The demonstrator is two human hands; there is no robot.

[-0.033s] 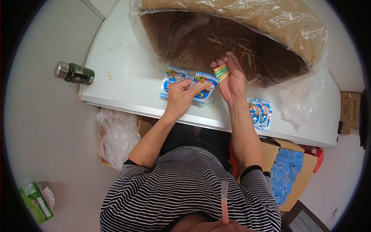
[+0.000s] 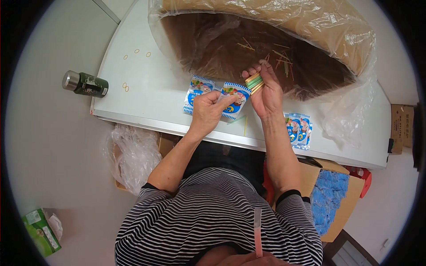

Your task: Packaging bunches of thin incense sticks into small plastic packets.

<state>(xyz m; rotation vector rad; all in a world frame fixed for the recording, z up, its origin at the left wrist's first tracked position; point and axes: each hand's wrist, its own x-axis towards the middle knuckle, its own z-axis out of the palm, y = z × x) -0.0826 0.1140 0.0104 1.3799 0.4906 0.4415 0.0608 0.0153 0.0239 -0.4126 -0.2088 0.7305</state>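
Person at the counter (image 2: 155, 104), left hand (image 2: 207, 113) on a blue-and-white packet (image 2: 236, 99), right hand (image 2: 269, 97) gripping a bundle of coloured sticks (image 2: 254, 83).

From here, left fingers pinch the packet, thumb laid across its printed face; right fingers curl around the green and yellow bundle, palm up, just beside the packet's upper right corner; contact between the two unclear. Packet is held above the counter's near side, overlapping more packets (image 2: 195, 86) on its left; another packet group (image 2: 304, 131) lies by the right forearm. Loose sticks (image 2: 246, 126) below; plastic-draped brown box (image 2: 328, 29) beyond, scattered sticks (image 2: 284, 57) inside.
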